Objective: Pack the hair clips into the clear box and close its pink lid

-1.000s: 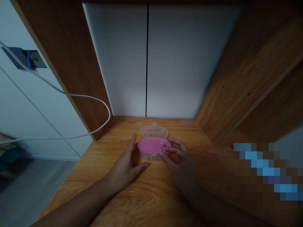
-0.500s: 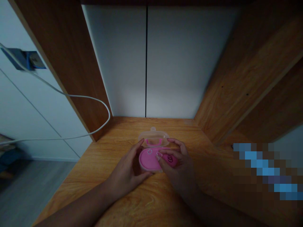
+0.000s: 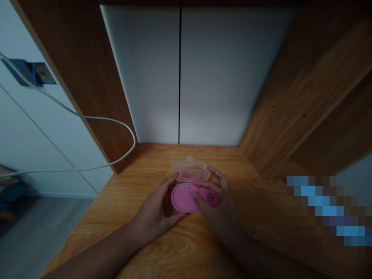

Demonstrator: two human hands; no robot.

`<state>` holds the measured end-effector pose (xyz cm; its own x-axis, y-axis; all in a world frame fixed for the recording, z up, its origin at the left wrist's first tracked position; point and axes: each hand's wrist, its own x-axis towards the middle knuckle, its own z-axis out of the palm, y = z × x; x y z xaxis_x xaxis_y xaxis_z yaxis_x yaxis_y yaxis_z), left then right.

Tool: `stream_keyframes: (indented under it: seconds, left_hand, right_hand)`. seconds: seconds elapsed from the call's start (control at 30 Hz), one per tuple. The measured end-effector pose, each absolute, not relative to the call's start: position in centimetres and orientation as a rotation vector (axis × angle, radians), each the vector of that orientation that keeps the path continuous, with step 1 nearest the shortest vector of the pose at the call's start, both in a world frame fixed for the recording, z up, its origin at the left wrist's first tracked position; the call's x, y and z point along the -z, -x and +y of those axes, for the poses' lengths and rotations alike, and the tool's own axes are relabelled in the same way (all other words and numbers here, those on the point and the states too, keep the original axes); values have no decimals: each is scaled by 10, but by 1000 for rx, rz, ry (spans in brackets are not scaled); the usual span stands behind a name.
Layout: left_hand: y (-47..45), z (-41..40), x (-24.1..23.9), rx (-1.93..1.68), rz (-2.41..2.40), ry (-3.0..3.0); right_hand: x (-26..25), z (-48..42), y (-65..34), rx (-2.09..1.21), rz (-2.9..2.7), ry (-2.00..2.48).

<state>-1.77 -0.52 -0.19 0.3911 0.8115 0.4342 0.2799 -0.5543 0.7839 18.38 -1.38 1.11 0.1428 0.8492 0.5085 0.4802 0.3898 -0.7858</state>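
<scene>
A small pink oval case stands on the table in front of me, its clear lid swung open at the back. A bright pink handle shows through the lid. My left hand is curved round the case's left end, thumb at the front edge and index finger near the lid. With thumb and index finger, my right hand holds a pink rounded piece with a black ring mark, over the case's right part. Small white rings show on the pink surface. The right fingers partly hide that end.
The wooden tabletop runs back to white panels, with wooden boards on both sides. A white cable loops in from the left, past a blue wall box. A pixelated patch covers the right side.
The case and lid have shifted very slightly to the right. The pink piece in my right hand has moved a little right, and my right index finger has straightened across it.
</scene>
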Motion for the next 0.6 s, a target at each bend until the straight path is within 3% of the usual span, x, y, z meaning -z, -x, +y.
stream_keyframes:
  seconds: [0.17, 0.37, 0.6]
  left_hand:
    - [18, -4, 1, -1102, 926, -1962]
    - [24, 3, -1, -1137, 966, -1880]
    - [28, 6, -6, -1173, 927, -1793]
  right_hand:
    - [-8, -15, -185, -529, -1404, 1185]
    - [-2, -10, -178, -1011, -1194, 997]
    - [-4, -9, -173, -992, -1233, 841]
